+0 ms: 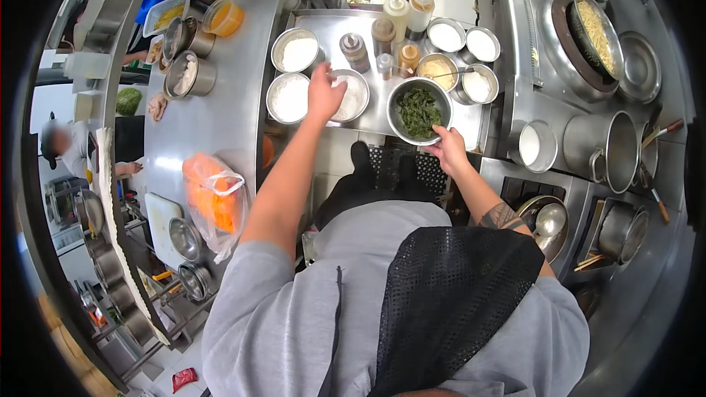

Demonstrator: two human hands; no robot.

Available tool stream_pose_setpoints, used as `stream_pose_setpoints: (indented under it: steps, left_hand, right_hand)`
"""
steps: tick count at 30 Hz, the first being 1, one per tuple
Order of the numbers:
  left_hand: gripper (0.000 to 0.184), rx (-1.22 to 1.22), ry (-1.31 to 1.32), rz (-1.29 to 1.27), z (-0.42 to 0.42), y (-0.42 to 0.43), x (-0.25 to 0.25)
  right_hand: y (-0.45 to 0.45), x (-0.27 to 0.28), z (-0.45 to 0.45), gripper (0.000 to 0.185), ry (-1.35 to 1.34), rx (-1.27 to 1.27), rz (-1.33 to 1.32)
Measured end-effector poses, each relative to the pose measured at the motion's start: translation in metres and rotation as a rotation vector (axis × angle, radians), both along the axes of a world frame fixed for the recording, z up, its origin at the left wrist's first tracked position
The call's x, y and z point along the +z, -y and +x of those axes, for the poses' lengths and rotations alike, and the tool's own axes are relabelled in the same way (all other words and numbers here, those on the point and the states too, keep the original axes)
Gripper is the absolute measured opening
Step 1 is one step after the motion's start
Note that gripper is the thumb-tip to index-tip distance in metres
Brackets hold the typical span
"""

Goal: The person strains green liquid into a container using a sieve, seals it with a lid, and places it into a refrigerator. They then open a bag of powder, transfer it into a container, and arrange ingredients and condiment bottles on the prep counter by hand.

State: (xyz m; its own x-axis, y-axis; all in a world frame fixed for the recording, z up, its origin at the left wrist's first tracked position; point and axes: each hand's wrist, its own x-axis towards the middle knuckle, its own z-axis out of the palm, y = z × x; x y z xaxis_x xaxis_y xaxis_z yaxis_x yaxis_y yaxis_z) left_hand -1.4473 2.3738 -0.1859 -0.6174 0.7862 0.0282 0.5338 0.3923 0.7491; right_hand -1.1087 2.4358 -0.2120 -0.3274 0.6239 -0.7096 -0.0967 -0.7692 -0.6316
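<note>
My right hand (448,148) grips the near rim of a steel bowl (394,123) holding dark green leaves (419,112). The bowl is over the front edge of the steel counter. My left hand (323,95) is above a bowl of white powder (353,99), its thumb and fingers apart and nothing visible in them. Beside that hand are two more bowls of white powder, one nearer (287,99) and one farther (298,51). Whether the fingertips touch the powder is hard to see.
Squeeze bottles (396,18) and several steel containers of white and yellowish seasoning (437,72) stand behind the leaf bowl. At left, a plastic bag with orange contents (215,198) lies on a counter. Pots (599,148) and a noodle strainer (597,35) are at right. Another person stands far left.
</note>
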Motion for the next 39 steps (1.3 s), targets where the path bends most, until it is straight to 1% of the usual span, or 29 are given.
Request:
stream_pose_setpoints:
  steps: [1, 2, 3, 4, 5, 6, 7, 9, 10, 12, 13, 15, 17, 20, 22, 23, 25, 26, 27, 30, 31, 33, 34, 36, 37, 38, 39]
  left_hand:
    - [0.064, -0.003, 0.007, 0.002, -0.004, -0.019, -0.002]
    - [0.071, 0.024, 0.036, 0.064, -0.007, -0.038, -0.005]
    - [0.078, 0.049, 0.068, 0.125, -0.010, -0.052, -0.007]
    - [0.078, 0.037, 0.082, 0.123, -0.016, -0.065, -0.009]
    - [0.079, -0.023, 0.064, 0.100, -0.021, -0.074, -0.011]
    - [0.080, -0.087, 0.047, 0.079, -0.024, -0.081, -0.010]
    - [0.078, -0.125, 0.222, 0.018, -0.026, -0.085, -0.006]
    - [0.076, -0.145, 0.281, 0.017, -0.027, -0.092, 0.000]
    - [0.075, -0.145, 0.326, 0.008, -0.029, -0.094, -0.002]
    - [0.071, -0.145, 0.311, 0.018, -0.035, -0.101, -0.005]
    - [0.071, -0.185, 0.309, 0.034, -0.038, -0.104, -0.004]
    - [0.070, -0.233, 0.311, 0.040, -0.046, -0.109, -0.008]
    - [0.072, -0.298, 0.315, 0.032, -0.054, -0.119, -0.017]
    - [0.075, -0.328, 0.310, 0.000, -0.060, -0.127, -0.032]
    - [0.077, -0.360, 0.325, 0.003, -0.063, -0.129, -0.032]
    - [0.078, -0.394, 0.340, 0.005, -0.063, -0.129, -0.033]
    - [0.077, -0.412, 0.307, 0.040, -0.062, -0.130, -0.034]
    - [0.077, -0.438, 0.269, 0.075, -0.059, -0.131, -0.035]
    - [0.077, -0.416, 0.278, 0.082, -0.054, -0.132, -0.037]
    - [0.065, -0.453, 0.280, 0.164, -0.031, -0.139, -0.049]
    - [0.065, -0.427, 0.288, 0.170, -0.024, -0.140, -0.047]
    - [0.058, -0.433, 0.388, 0.079, -0.010, -0.141, -0.042]
    - [0.058, -0.415, 0.394, 0.084, -0.008, -0.141, -0.047]
    - [0.042, -0.458, 0.352, 0.196, -0.005, -0.138, -0.047]
    - [0.042, -0.453, 0.347, 0.200, -0.009, -0.135, -0.043]
    - [0.032, -0.457, 0.309, 0.184, -0.016, -0.128, -0.041]
    - [0.023, -0.461, 0.270, 0.166, -0.025, -0.117, -0.033]
  right_hand:
    - [0.000, 0.002, 0.002, 0.048, -0.008, 0.021, 0.001]
    - [0.001, 0.005, 0.004, 0.048, 0.001, 0.014, 0.002]
    - [0.003, 0.014, 0.006, 0.055, 0.030, 0.005, 0.001]
    - [0.003, 0.018, 0.006, 0.062, 0.061, -0.007, -0.001]
    - [0.003, 0.004, 0.012, 0.070, 0.197, 0.012, 0.045]
    - [0.008, 0.000, 0.018, 0.070, 0.213, -0.007, 0.038]
    - [0.011, 0.001, 0.022, 0.067, 0.358, 0.001, 0.164]
    - [0.012, 0.010, 0.029, 0.062, 0.639, 0.023, 0.416]
    - [0.010, 0.020, 0.025, 0.062, 0.658, 0.014, 0.417]
    - [-0.001, 0.045, 0.015, 0.062, 0.905, 0.095, 0.915]
    - [-0.014, 0.069, -0.005, 0.062, 0.888, 0.159, 0.999]
    - [-0.048, 0.088, -0.047, 0.055, 0.834, 0.328, 1.304]
    - [-0.086, 0.112, -0.099, 0.065, 0.759, 0.623, 1.508]
    - [-0.126, 0.112, -0.169, 0.063, 0.807, 0.704, 1.545]
    - [-0.144, 0.112, -0.203, 0.067, 0.907, 0.889, 1.261]
    - [-0.149, 0.111, -0.211, 0.067, 0.904, 0.898, 1.264]
    - [-0.155, 0.103, -0.221, 0.061, 0.988, 0.897, 1.100]
    - [-0.157, 0.101, -0.221, 0.061, 0.987, 0.917, 1.106]
    - [-0.161, 0.097, -0.213, 0.059, 0.990, 0.876, 1.115]
    - [-0.172, 0.092, -0.191, 0.056, 1.061, 0.807, 1.153]
    - [-0.177, 0.092, -0.184, 0.055, 1.069, 0.797, 1.135]
    - [-0.180, 0.100, -0.175, 0.053, 1.123, 0.781, 1.088]
    - [-0.184, 0.099, -0.171, 0.053, 1.121, 0.799, 1.099]
    - [-0.189, 0.097, -0.159, 0.055, 1.069, 0.760, 1.074]
    - [-0.192, 0.097, -0.153, 0.061, 0.988, 0.752, 1.025]
    - [-0.194, 0.098, -0.147, 0.061, 0.982, 0.750, 1.030]
    - [-0.194, 0.105, -0.143, 0.064, 0.980, 0.739, 1.081]
